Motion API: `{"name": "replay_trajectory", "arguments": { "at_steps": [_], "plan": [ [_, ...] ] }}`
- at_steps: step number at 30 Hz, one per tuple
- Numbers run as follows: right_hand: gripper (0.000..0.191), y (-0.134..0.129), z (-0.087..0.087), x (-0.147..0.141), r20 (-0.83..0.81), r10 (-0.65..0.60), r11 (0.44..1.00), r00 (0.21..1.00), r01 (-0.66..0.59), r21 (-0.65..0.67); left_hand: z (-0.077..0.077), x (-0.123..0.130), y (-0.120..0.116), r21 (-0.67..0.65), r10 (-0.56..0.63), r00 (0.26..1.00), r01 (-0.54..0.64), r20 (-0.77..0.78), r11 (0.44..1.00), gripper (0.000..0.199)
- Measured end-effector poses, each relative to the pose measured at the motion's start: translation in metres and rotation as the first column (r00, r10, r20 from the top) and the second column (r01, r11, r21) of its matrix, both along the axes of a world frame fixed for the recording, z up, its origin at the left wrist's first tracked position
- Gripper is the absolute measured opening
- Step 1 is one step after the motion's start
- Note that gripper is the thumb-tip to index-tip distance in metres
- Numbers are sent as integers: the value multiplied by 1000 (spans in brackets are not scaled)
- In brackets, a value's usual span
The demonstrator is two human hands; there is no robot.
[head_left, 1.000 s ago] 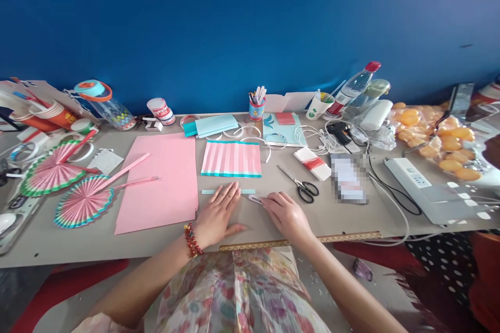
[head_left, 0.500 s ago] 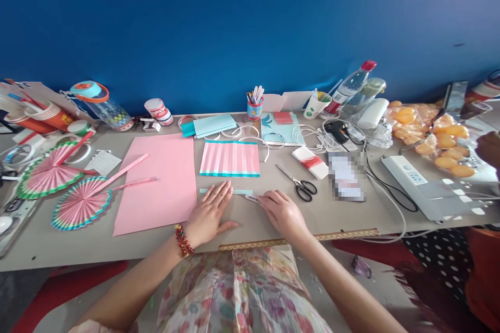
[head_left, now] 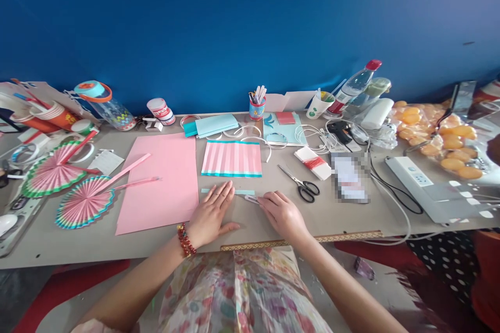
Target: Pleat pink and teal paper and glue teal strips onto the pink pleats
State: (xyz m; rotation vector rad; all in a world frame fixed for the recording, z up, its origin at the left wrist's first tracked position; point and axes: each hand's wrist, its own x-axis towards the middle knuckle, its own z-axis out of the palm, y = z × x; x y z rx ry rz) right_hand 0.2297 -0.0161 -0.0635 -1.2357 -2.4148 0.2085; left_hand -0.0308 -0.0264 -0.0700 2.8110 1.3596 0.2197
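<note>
A narrow light-blue paper strip (head_left: 245,192) lies on the table, its middle covered by the fingers of my left hand (head_left: 213,210). That hand rests flat, fingers stretched out and thumb apart. In the closed fingers of my right hand (head_left: 282,213) is a small slim white tool (head_left: 251,199), its tip pointing left just below the strip; its kind is too small to make out. Just beyond the strip lies a pink striped pleated paper (head_left: 231,159) with blue edges. A large pink sheet (head_left: 162,182) is left of my left hand, and black-handled scissors (head_left: 304,187) lie right of my right hand.
Two pink folded paper fans (head_left: 84,203) lie at the left. Along the wall stand a water bottle (head_left: 103,106), a pen holder (head_left: 257,108) and a plastic bottle (head_left: 353,88). White cables, a power strip (head_left: 414,171) and bagged orange food (head_left: 453,138) occupy the right side.
The view has shifted slightly, so everything sits a little further right. Both hands keep the same places on the table, with no visible change in grip.
</note>
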Motion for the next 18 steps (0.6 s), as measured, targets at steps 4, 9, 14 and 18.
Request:
{"name": "replay_trajectory", "arguments": {
  "at_steps": [4, 9, 14, 18],
  "plan": [
    [27, 0, -1, -4, 1, 2, 1000, 1000, -2, 1, 0, 0, 0, 4, 3, 1000, -3, -5, 1000, 91],
    [27, -1, -2, -7, -8, 2, 1000, 1000, -2, 4, 1, 1, -1, 4, 11, 1000, -11, -13, 1000, 91],
    [26, 2, 1, 1, -16, -4, 1000, 1000, 3, -3, 2, 13, -1, 0, 41, 999, -41, -10, 999, 92],
    [27, 5, 4, 11, -20, -10, 1000, 1000, 10, -3, 3, 26, 3, -2, 45, 999, -45, 16, 999, 93]
  ]
}}
